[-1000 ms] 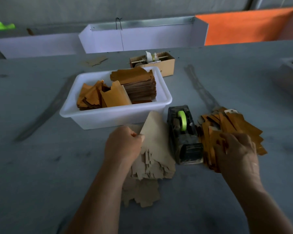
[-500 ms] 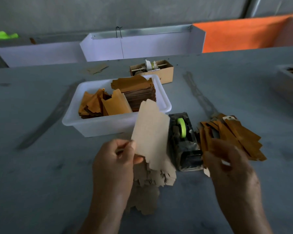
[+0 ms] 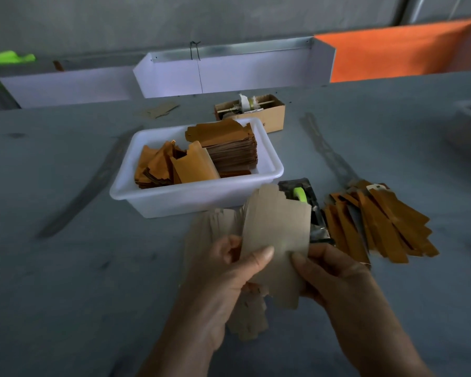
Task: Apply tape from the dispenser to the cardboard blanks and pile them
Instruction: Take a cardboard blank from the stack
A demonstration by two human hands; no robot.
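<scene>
Two hands meet on one pale cardboard blank (image 3: 276,240), raised above the grey table (image 3: 65,281): our left hand (image 3: 226,278) pinches its lower left edge, thumb laid across the face, and our right hand (image 3: 329,276) pinches the lower right edge the same way. Under the left hand lies a loose pile of pale blanks (image 3: 245,319), close to the table's near edge. Just behind the held blank, partly hidden by it, stands the black tape dispenser (image 3: 314,213) with its green tape roll (image 3: 299,194). Touching the dispenser's right side we see a fanned heap of orange-brown blanks (image 3: 378,221). Behind the dispenser sits a white plastic tub (image 3: 191,198) holding more orange-brown blanks, and beyond that, toward the table's far edge, a small cardboard box (image 3: 275,118).
</scene>
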